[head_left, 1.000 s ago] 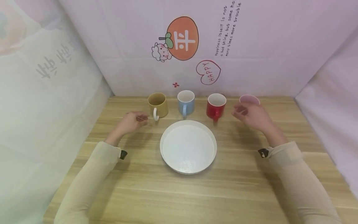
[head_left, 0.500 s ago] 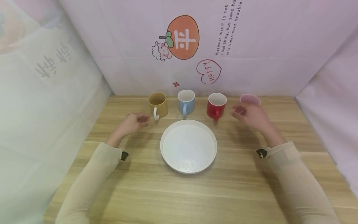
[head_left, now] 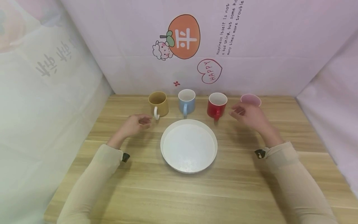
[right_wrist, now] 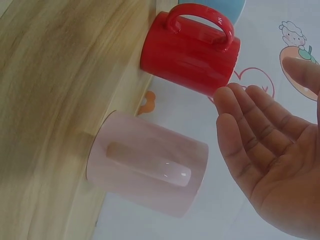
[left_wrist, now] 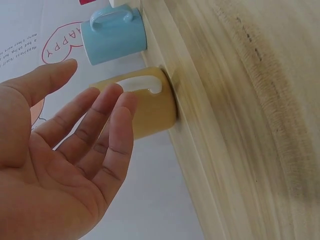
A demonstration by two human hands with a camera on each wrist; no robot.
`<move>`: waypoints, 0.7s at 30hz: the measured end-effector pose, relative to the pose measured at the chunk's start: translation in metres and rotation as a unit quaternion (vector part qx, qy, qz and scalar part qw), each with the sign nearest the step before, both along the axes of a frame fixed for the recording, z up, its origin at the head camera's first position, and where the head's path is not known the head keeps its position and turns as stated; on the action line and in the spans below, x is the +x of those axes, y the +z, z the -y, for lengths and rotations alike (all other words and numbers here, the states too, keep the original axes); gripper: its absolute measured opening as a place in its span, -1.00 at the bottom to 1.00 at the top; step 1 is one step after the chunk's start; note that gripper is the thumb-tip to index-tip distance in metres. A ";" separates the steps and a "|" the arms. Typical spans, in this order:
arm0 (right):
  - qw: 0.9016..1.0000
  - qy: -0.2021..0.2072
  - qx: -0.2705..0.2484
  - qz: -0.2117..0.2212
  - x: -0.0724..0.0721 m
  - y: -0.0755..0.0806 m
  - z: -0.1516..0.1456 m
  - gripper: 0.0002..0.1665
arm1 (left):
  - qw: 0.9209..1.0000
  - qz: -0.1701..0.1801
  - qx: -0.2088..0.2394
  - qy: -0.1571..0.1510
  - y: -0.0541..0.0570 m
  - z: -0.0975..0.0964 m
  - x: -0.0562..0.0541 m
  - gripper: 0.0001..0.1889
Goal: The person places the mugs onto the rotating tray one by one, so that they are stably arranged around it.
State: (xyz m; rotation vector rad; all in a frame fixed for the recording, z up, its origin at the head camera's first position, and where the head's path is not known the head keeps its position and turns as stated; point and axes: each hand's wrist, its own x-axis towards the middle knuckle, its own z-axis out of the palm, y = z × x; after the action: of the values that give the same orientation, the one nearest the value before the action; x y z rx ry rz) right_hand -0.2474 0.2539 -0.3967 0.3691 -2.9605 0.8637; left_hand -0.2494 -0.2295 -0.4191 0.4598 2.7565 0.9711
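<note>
My left hand [head_left: 136,125] hovers just left of a mustard-yellow mug [head_left: 161,107] with a white hook-shaped handle. Its fingers are loosely bent and hold nothing; in the left wrist view the palm faces up toward that yellow mug [left_wrist: 155,112]. My right hand [head_left: 250,116] is in front of a pink mug [head_left: 251,99], hiding most of it in the head view. In the right wrist view the pink mug [right_wrist: 145,162] shows whole, apart from the relaxed fingers. Between the hands stand a light-blue mug [head_left: 190,105] and a red mug [head_left: 215,109], both upright.
A round white tray [head_left: 188,169] with a low rim lies on the wooden table [head_left: 179,199], in front of the mugs. White printed cloth [head_left: 134,71] hangs behind and at both sides. All the mugs stand in a row near the table's back edge.
My left hand has drifted slightly right, closer to the yellow mug's handle. My right hand has shifted a little left. The mugs and tray keep their places.
</note>
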 end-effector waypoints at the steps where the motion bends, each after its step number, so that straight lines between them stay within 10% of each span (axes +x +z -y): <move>1: 1.000 0.001 -0.001 0.001 0.000 0.000 0.000 -0.56 | 1.000 0.000 -0.001 0.000 0.000 0.000 0.000 -0.58; 21: 0.999 0.014 -0.028 -0.010 -0.007 -0.016 0.005 -0.55 | 0.997 -0.020 0.045 -0.054 -0.013 -0.012 0.006 -0.60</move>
State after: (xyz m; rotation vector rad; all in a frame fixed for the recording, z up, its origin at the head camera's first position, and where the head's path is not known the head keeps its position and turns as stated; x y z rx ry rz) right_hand -0.2540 0.2484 -0.4124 0.4142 -2.9126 0.9384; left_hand -0.2432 -0.2178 -0.4325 0.6425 2.6988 1.0740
